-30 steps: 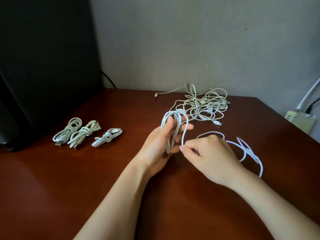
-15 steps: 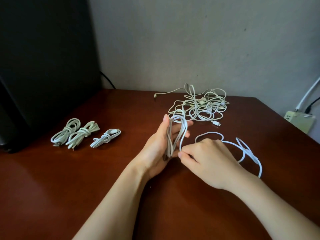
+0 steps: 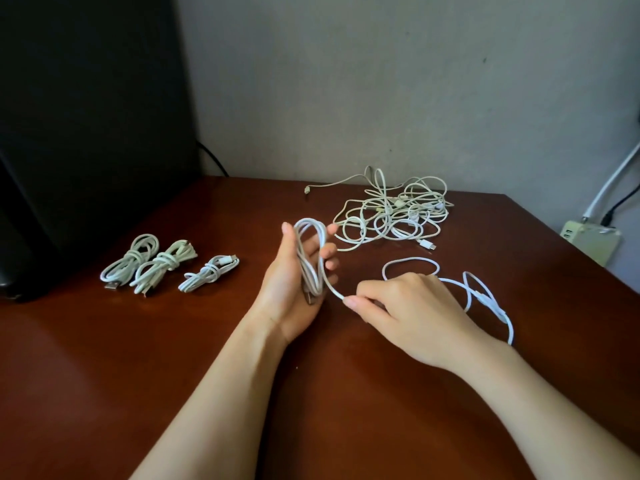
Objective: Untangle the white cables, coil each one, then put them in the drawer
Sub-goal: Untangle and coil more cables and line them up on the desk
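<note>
Cable [image 3: 309, 268]: a few loops bunched upright, the rest trailing across the table [image 3: 104, 375] off to the right
Left hand [image 3: 287, 296]: loops sit in the palm, fingers [image 3: 327, 252] curled round them, thumb sticking up
Right hand [image 3: 415, 317]: thumb and forefinger pinching the strand just beside the loops
Tangle [image 3: 394, 216]: messy pile further back, near the wall
Bundles [image 3: 162, 268]: three wrapped ones side by side, left of the hands
</note>
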Demonstrator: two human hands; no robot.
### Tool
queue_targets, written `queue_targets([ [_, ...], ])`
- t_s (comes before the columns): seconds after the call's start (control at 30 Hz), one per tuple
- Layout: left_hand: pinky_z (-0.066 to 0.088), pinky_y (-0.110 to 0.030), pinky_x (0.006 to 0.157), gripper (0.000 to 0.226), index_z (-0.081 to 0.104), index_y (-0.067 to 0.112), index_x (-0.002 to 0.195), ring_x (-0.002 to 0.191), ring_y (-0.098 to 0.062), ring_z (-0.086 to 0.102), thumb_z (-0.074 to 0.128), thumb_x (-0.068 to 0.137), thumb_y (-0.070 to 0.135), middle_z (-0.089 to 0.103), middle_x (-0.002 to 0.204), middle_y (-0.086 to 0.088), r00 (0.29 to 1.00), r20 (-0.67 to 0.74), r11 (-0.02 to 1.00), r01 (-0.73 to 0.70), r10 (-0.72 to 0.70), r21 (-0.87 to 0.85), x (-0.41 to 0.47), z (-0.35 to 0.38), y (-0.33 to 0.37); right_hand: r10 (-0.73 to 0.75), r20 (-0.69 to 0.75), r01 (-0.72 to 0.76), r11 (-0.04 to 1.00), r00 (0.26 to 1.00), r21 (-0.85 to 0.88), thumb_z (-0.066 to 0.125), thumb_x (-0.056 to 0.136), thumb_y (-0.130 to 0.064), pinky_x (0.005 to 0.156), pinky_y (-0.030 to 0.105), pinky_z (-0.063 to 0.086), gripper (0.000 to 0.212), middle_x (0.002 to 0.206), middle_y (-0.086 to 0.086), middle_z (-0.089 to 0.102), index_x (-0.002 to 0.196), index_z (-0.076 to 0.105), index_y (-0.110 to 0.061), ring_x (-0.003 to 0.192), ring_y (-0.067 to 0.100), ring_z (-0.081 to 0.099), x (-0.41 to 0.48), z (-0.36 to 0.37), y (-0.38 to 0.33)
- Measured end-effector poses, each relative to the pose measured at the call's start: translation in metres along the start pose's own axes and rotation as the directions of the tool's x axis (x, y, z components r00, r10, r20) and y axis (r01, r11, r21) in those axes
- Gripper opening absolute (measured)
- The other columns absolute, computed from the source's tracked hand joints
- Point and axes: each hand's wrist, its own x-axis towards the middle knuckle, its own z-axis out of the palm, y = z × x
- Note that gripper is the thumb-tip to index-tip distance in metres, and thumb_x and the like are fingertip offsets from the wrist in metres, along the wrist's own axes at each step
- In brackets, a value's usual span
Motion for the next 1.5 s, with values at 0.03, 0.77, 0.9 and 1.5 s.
queue_targets([
  [0.03, 0.032, -0.023, 0.063, 0.066, 0.063, 0.012, 0.105, 0.059, -0.007, 0.041, 0.016, 0.098, 0.058, 0.041, 0.065, 0.004, 1.0, -0.001, 0.999, 0.001, -0.001, -0.04, -0.001, 0.0, 0.001, -0.006, -0.035, 0.005, 1.0, 0.999, -0.002, 0.039, 0.096, -0.05, 0.061, 0.032, 0.027, 0.045, 0.049, -0.007, 0.03, 0.059, 0.03, -0.026, 0.06, 0.02, 0.036, 0.0, 0.001, 0.002],
  [0.77, 0.029, -0.016, 0.044, 0.061, 0.064, 0.018, 0.104, 0.043, -0.002, 0.034, 0.014, 0.101, 0.053, 0.043, 0.059, 0.009, 0.889, -0.342, 0.952, -0.283, 0.306, 0.117, 0.001, -0.003, 0.008, 0.105, 0.081, -0.112, 0.99, 0.991, 0.087, 0.067, 0.082, -0.043, 0.069, 0.026, 0.046, 0.014, 0.077, -0.016, 0.057, 0.082, 0.06, -0.031, 0.073, 0.001, 0.055, -0.001, -0.02, 0.043],
  [0.9, 0.029, -0.015, 0.042, 0.063, 0.063, 0.015, 0.106, 0.042, -0.002, 0.034, 0.014, 0.101, 0.054, 0.043, 0.058, 0.008, 0.899, -0.325, 0.952, -0.304, 0.294, 0.019, 0.0, -0.005, 0.011, 0.047, 0.182, -0.048, 0.999, 0.982, -0.003, 0.063, 0.088, -0.037, 0.069, 0.024, 0.04, 0.008, 0.088, -0.014, 0.052, 0.086, 0.058, -0.032, 0.081, 0.004, 0.05, 0.0, -0.012, 0.039],
  [1.5, 0.034, -0.015, 0.053, 0.036, 0.053, 0.019, 0.086, 0.055, 0.001, 0.035, 0.031, 0.101, 0.044, 0.04, 0.067, 0.011, 0.931, -0.002, 0.55, -0.215, 0.366, 0.807, -0.005, 0.007, -0.01, -0.383, -0.566, 0.34, 0.922, 0.73, -0.186, 0.057, 0.094, -0.029, 0.069, 0.033, 0.043, 0.027, 0.064, 0.001, 0.061, 0.08, 0.068, -0.008, 0.06, 0.022, 0.054, 0.008, -0.015, 0.031],
])
